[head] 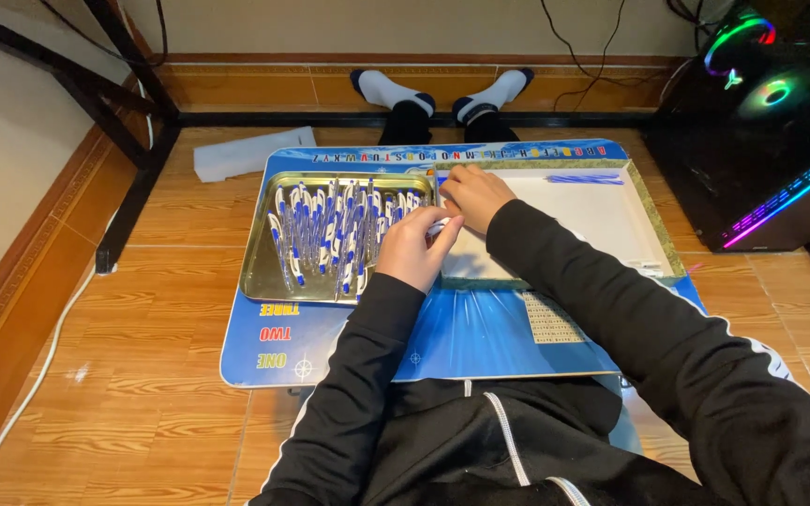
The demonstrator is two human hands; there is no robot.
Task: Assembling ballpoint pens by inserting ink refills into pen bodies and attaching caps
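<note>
Seen from the head camera, a person in black sleeves sits on a wooden floor (142, 394) with a low blue printed plastic tabletop (480, 337) across the lap. Two containers lie side by side on it: a shallow silver metal tray (260, 267) on the person's left and a flat white cardboard box lid with a green patterned rim (611, 220) on the right.

The metal tray holds a dense heap of white-and-blue ballpoint pens (325, 234), too many and too overlapped to count; most lie with their long axes running away from the person, toward the far edge of the tabletop. The heap sits just left of both hands, nearer the left hand.

The left hand (414, 248) is curled at the tray's right edge, fingers bent around something small and white, probably a pen part; what it is cannot be told. The right hand (475, 192) rests palm down at the near-left corner of the box lid, touching the left hand's fingertips, fingers narrowly closed; whether it holds anything is hidden.

At the far edge of the lid lies a small row of blue-and-white striped pen pieces (583, 178), long axes left to right, perhaps three or four. A few small white bits (647, 266) lie near the lid's right rim.
</note>
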